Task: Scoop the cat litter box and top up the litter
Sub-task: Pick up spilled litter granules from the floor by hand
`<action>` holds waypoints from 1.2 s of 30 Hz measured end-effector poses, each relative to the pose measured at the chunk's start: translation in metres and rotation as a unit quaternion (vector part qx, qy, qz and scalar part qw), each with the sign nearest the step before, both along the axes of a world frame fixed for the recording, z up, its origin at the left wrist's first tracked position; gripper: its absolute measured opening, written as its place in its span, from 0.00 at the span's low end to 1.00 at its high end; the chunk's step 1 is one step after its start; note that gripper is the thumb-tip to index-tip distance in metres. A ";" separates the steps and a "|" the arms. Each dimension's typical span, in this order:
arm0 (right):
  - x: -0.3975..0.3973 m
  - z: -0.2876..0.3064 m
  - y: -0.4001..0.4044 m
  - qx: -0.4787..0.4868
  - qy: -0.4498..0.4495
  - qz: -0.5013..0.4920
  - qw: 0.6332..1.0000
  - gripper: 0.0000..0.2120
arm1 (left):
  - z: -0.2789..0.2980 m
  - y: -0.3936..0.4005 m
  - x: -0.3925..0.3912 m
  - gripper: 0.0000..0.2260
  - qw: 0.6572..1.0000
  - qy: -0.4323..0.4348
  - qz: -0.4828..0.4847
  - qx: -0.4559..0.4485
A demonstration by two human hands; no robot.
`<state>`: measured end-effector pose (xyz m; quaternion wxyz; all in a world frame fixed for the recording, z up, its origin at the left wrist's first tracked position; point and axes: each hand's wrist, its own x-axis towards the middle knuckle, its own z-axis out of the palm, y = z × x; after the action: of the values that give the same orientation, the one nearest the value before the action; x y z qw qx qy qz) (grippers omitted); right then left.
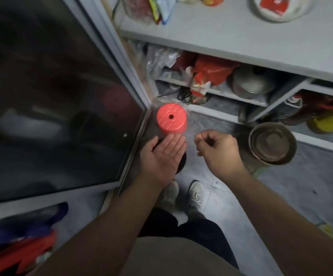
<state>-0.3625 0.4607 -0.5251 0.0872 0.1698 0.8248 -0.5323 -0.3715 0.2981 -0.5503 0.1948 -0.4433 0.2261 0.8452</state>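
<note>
— Where the grey tiled floor [231, 206] runs up to the shelving, what sort of room is it?

— A narrow storage corner. A dark glass panel [52, 96] in a pale frame fills the left; grey shelves [241, 38] cross the far and right side, crowded with bags and packets.

— And the containers?

— A red upturned pot [171, 118], its base with a centre hole facing up, stands on the floor in the far corner. To the right a round metal basin [272, 143] sits on the floor, nothing in it that I can make out. A metal pot [250, 83] rests on a low shelf.

— The hands?

— The left hand [164, 156] is flat, palm up, fingers straight and together, holding nothing. The right hand [216, 150] has fingers curled loosely, thumb near forefinger; whether it pinches anything I cannot tell.

— The litter box?

— I can't identify it anywhere.
</note>
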 end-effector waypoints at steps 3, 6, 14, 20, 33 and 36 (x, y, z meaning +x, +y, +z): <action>-0.022 -0.029 -0.013 0.014 -0.040 0.029 0.999 0.06 | -0.029 -0.021 -0.009 0.23 0.999 -0.018 0.035 -0.011; -0.040 -0.067 -0.027 0.035 -0.065 0.053 0.996 0.05 | -0.066 -0.041 -0.018 0.21 0.997 -0.042 0.058 -0.028; -0.066 -0.195 -0.063 0.053 -0.110 0.072 0.990 0.07 | -0.190 -0.083 -0.023 0.21 0.993 -0.084 0.069 -0.051; -0.074 -0.291 -0.082 0.052 -0.117 0.096 0.987 0.08 | -0.287 -0.093 -0.025 0.21 0.993 -0.089 0.068 -0.037; -0.061 -0.417 -0.071 0.045 -0.180 0.046 0.982 0.10 | -0.426 -0.099 -0.019 0.24 0.992 -0.117 0.022 -0.051; -0.056 -0.425 -0.072 0.041 -0.192 0.036 0.980 0.09 | -0.439 -0.101 -0.021 0.26 0.990 -0.126 0.023 -0.056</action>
<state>-0.4182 0.3883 -0.9500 0.2555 0.2424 0.8193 -0.4523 -0.3921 0.1975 -0.9894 0.1767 -0.5619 0.2363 0.7728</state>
